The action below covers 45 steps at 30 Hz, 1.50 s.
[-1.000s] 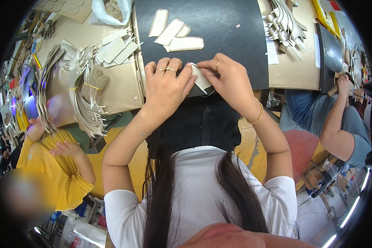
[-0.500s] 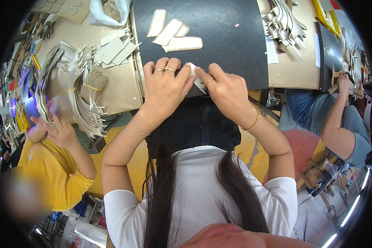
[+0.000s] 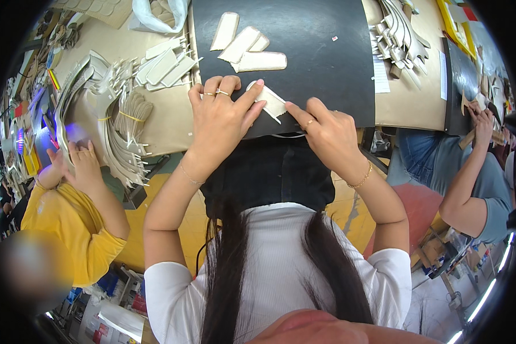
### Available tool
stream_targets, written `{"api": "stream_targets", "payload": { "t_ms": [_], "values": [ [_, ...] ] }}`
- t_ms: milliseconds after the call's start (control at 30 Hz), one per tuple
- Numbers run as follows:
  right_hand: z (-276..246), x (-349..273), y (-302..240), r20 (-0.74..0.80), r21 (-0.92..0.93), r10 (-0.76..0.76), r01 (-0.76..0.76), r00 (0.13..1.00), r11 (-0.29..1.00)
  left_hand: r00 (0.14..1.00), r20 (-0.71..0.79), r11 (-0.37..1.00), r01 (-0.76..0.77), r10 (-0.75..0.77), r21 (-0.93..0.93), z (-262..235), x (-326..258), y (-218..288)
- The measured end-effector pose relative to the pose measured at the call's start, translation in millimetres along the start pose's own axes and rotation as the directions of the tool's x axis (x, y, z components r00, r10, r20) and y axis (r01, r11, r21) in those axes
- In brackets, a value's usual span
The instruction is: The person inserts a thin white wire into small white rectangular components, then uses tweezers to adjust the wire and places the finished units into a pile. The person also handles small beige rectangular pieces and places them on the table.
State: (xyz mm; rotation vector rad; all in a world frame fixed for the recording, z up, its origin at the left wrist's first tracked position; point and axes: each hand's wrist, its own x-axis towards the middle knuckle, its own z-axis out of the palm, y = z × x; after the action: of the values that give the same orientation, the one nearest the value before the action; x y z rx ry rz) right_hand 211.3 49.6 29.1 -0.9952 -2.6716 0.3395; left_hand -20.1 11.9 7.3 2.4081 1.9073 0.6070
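A small cream tab [image 3: 272, 103] with narrow folded-looking edges and a ragged lower end lies slanted on the black mat [image 3: 321, 74], close to its near edge. My left hand [image 3: 221, 112] pins it, index finger along the rounded top and thumb on its left side. At the tab's right edge, the index fingertip of my right hand [image 3: 329, 129] presses down; the other fingers curl under and the thumb is hidden. Farther up the mat, several similar cream tabs [image 3: 243, 46] with brownish rims overlap in a loose group.
Left of the mat lie pale tabs [image 3: 166, 66], bundled strips [image 3: 133, 117] and long curved strips [image 3: 112, 137]. A white plastic bag [image 3: 160, 17] stands behind them. More strips [image 3: 398, 34] lie at right. A co-worker in yellow [image 3: 69, 229] sits left; another person's arm [image 3: 470, 172] is at right.
My hands have moved apart, the right one shifting right and down, uncovering more of the tab. My left index finger now reaches over the tab's top.
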Motion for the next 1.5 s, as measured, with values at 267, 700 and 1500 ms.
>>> {"api": "stream_targets", "payload": {
  "t_ms": [267,700,1500],
  "values": [
    [-1.3,-15.0,-0.8,0.004,-0.038,0.002,-0.002,1.0,0.999,1.0,0.007,1.0,-0.011,0.011,0.021,1.5,0.6,-0.2],
    [-11.0,-7.7,-19.9,0.177,-0.167,0.084,-0.054,0.981,0.984,0.994,0.092,0.995,-0.046,0.054,-0.088,-1.6,8.6,-3.5],
    [-29.8,2.6,-49.1,0.104,0.503,0.516,-0.493,0.85,0.71,0.924,0.277,0.698,0.381,-0.264,-0.606,-65.8,-8.8,12.4]
  ]
}}
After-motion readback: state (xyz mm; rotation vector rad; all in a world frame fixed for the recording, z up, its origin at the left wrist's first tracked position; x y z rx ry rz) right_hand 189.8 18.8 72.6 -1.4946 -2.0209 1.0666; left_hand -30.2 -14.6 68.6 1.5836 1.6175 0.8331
